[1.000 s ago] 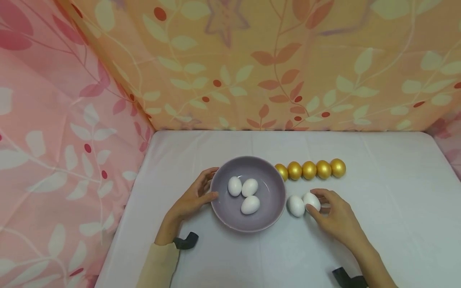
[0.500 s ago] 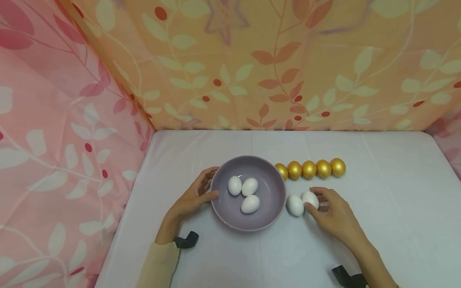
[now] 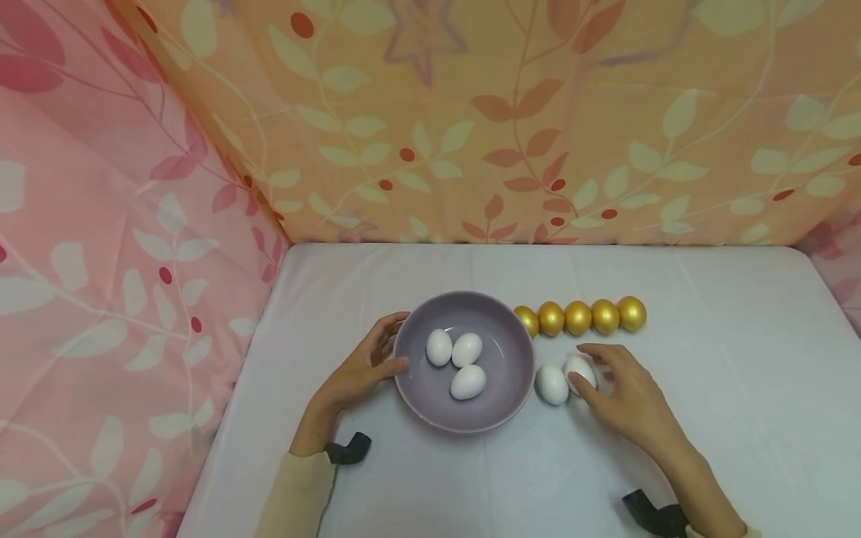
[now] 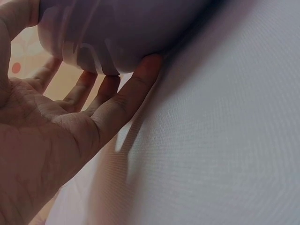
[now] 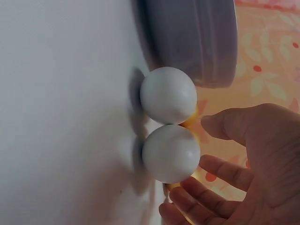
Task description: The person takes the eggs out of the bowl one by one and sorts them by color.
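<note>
A mauve bowl (image 3: pixel 501 407) stands mid-table with three white eggs (image 3: pixel 468 382) inside. My left hand (image 3: pixel 359 370) grips its left side, thumb at the rim and fingers against the outer wall, as the left wrist view shows. Two more white eggs lie touching on the cloth just right of the bowl: a nearer-to-bowl egg (image 5: pixel 168 95) and an outer egg (image 5: pixel 171 153). Around the outer egg, my right hand (image 3: pixel 628 392) has its thumb and fingers spread; the thumb is apart from the egg in the right wrist view, and fingertips are close beside it.
Several gold eggs (image 3: pixel 578 317) form a row behind the white pair, the leftmost partly hidden by the bowl. White cloth (image 3: pixel 430 478) covers the table. Floral curtains (image 3: pixel 430 149) hang at the back and the left. Each wrist wears a black strap mount (image 3: pixel 350 449).
The right hand's fingers have loosened from the outer white egg and spread wider, the hand shifting slightly away from me. The left hand and bowl have stayed in place.
</note>
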`<state>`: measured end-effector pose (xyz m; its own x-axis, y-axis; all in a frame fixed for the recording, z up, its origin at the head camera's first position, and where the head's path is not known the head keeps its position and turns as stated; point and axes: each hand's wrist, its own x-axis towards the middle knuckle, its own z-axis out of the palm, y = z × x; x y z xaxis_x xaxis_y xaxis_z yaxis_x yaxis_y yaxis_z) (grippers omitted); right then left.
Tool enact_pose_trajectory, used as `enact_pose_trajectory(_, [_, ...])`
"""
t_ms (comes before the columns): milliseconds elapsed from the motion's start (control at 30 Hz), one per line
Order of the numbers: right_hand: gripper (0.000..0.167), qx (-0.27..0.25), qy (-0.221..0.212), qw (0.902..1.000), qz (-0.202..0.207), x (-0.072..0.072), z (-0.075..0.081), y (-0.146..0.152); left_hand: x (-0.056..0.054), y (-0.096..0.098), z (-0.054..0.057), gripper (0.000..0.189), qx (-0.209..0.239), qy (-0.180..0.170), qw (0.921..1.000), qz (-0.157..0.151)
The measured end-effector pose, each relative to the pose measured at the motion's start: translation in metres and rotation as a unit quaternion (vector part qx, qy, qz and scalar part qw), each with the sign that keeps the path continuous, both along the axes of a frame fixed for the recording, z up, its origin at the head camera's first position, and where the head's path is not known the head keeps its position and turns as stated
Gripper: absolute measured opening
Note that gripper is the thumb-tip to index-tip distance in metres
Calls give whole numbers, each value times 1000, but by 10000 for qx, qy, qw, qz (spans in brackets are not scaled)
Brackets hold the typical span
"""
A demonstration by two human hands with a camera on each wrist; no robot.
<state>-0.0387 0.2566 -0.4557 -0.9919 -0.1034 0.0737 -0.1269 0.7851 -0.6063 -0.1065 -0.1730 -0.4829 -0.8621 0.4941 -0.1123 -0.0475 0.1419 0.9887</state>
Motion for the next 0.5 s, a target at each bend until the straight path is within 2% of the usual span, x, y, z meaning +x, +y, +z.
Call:
enact_pose_trajectory(233, [51,72,83,9998,173,-6,15,-2,2,1,0,74,77,-56,9999,-32])
enact_pose_trajectory(500, [46,17,622,9952,751,-23,36,-8,1,1,1,74,98,8,10000,-11])
